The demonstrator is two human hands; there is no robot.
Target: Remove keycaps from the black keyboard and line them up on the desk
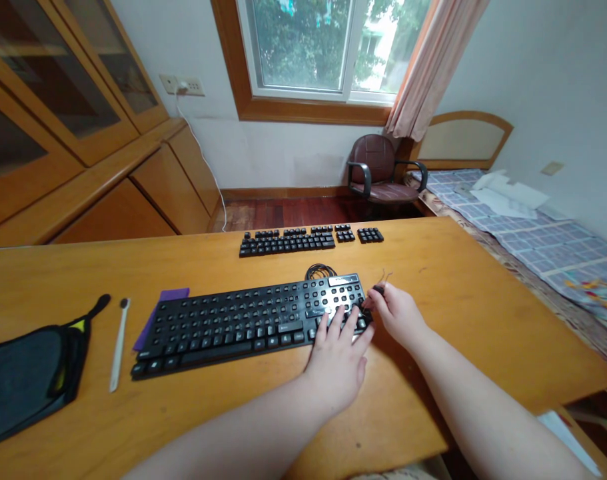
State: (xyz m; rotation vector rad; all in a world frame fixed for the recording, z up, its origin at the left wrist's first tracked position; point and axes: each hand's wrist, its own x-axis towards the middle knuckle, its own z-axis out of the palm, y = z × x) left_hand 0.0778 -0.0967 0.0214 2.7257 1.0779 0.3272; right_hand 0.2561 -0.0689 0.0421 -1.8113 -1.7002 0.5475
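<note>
A black keyboard [223,323] lies slightly tilted across the desk, with most of its upper rows stripped down to the bare switch posts. Its bottom rows still carry caps. My left hand [337,363] rests with spread fingers on the keyboard's right end. At the number pad's right edge, my right hand [396,310] pinches a wire keycap puller [379,289]; thin wires stick out above its dark body, and the lower wires reach the keys. Removed keycaps [288,244] stand in neat rows at the desk's far side. A coiled black cable [320,271] sits behind the keyboard.
Left of the keyboard lie a white toothbrush [118,347] with dark bristles and a black pouch [26,373]. A purple cloth [176,294] sticks out from under the keyboard. Beyond the wooden desk [193,427] stand a brown armchair [376,167] and a bed [548,227].
</note>
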